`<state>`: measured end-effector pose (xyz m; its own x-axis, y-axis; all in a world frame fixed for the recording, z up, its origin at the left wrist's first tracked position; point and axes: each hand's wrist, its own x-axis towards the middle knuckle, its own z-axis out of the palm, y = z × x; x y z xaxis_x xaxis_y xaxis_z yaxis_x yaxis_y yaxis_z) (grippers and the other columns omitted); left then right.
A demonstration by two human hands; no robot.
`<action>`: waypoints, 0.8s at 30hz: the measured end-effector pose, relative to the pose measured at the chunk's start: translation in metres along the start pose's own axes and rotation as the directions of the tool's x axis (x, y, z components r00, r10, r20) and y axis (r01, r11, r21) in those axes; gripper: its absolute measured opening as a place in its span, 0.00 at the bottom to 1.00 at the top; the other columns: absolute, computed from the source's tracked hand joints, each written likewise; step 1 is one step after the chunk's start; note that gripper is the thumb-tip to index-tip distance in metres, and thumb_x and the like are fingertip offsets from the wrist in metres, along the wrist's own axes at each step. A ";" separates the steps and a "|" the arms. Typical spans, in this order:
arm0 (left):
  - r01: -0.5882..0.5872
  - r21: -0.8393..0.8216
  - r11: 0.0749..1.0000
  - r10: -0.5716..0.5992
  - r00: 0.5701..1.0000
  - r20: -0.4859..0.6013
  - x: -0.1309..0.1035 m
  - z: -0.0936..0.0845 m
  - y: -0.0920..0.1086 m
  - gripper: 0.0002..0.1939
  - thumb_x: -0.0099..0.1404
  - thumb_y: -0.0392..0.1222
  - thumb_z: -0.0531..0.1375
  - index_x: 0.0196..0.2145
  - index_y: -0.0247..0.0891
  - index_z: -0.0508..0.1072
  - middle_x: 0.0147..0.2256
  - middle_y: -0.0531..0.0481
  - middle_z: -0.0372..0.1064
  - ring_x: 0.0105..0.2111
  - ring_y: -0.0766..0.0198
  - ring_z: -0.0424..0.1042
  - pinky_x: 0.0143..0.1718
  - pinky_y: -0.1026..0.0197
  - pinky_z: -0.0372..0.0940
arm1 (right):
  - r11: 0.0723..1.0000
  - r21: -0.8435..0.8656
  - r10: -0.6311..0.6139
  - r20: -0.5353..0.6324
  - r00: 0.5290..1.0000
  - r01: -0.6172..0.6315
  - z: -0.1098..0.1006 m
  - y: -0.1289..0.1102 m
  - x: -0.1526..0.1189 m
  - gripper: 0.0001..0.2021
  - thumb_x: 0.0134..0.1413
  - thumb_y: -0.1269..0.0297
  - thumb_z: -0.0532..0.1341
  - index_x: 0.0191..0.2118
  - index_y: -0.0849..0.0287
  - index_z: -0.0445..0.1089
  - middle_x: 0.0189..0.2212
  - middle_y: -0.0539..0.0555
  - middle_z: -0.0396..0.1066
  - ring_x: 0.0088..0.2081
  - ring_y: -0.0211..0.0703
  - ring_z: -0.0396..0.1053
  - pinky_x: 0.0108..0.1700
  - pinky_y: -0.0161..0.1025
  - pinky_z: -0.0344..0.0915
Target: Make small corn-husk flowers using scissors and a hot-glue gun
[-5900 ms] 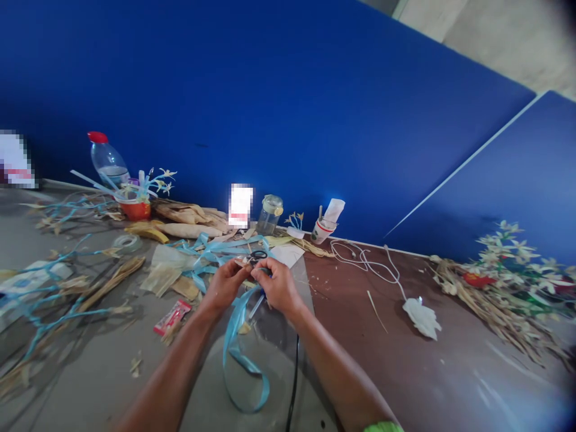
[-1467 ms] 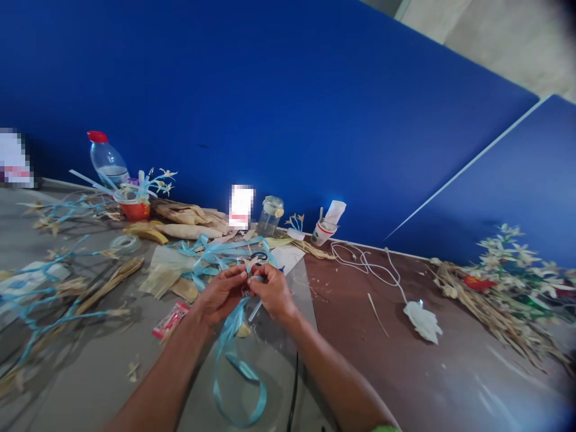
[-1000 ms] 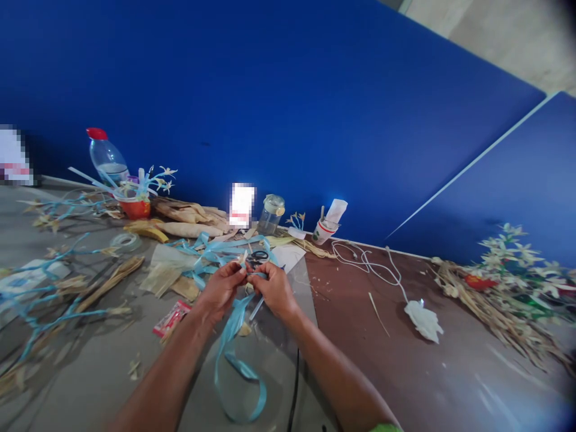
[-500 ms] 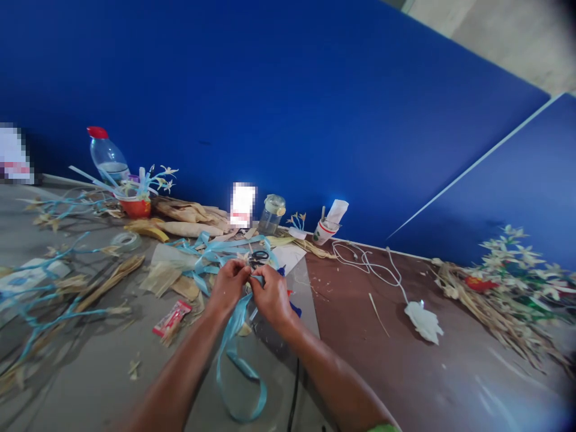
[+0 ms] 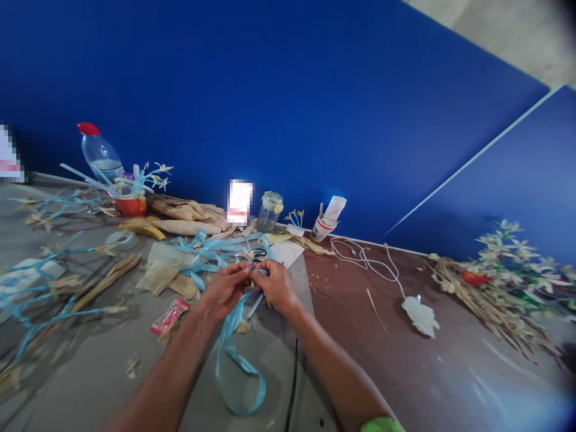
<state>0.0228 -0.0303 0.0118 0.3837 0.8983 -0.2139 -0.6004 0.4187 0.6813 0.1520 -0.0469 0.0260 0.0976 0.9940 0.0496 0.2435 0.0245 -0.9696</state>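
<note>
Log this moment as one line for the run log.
left hand: pinching light blue ribbon | right hand: pinching same ribbon | ribbon tail: looped on table | scissors: behind hands

No readable text is showing anywhere: the card (image 5: 240, 201) leaning beside the glass jar (image 5: 269, 211) is blurred out, and the red packet (image 5: 169, 315), lying well in front of that jar, is showing print too small to read.
</note>
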 end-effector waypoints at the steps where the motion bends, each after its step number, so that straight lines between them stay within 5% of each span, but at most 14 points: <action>1: 0.008 0.001 1.000 -0.008 1.000 -0.002 0.000 -0.001 0.000 0.10 0.43 0.34 0.71 0.24 0.32 0.75 0.21 0.51 0.70 0.21 0.71 0.66 0.25 0.67 0.62 | 1.000 -0.002 0.001 0.007 1.000 -0.001 0.001 0.001 0.000 0.07 0.41 0.63 0.61 0.24 0.59 0.64 0.13 0.43 0.60 0.17 0.32 0.56 0.21 0.30 0.53; 9: -0.064 0.157 0.986 0.085 0.987 -0.135 0.002 -0.004 0.006 0.16 0.38 0.40 0.72 0.23 0.34 0.71 0.23 0.54 0.70 0.21 0.73 0.63 0.24 0.69 0.58 | 0.998 -0.069 -0.013 0.016 1.000 0.014 0.001 0.000 0.001 0.08 0.38 0.61 0.63 0.24 0.61 0.67 0.18 0.45 0.61 0.22 0.32 0.54 0.24 0.30 0.52; 15: -0.133 0.434 0.891 0.208 0.969 -0.130 0.004 -0.007 0.008 0.16 0.42 0.47 0.68 0.22 0.34 0.69 0.20 0.57 0.64 0.20 0.72 0.59 0.24 0.67 0.55 | 0.996 0.016 0.085 0.075 0.994 -0.087 0.001 0.002 0.003 0.09 0.37 0.61 0.63 0.23 0.61 0.66 0.16 0.43 0.58 0.20 0.31 0.51 0.23 0.31 0.49; 24: -0.130 0.570 0.812 0.244 0.961 -0.128 0.007 -0.010 0.009 0.14 0.44 0.47 0.65 0.24 0.36 0.67 0.18 0.58 0.60 0.19 0.71 0.56 0.23 0.65 0.52 | 0.939 0.160 0.256 0.261 0.931 -0.303 -0.008 0.003 0.009 0.13 0.35 0.59 0.65 0.23 0.60 0.62 0.16 0.42 0.58 0.17 0.28 0.49 0.20 0.31 0.45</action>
<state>0.0131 -0.0191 0.0095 0.1324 0.9827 -0.1294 -0.1376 0.1475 0.9795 0.1615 -0.0390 0.0251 -0.0986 0.9594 -0.2643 0.0447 -0.2611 -0.9643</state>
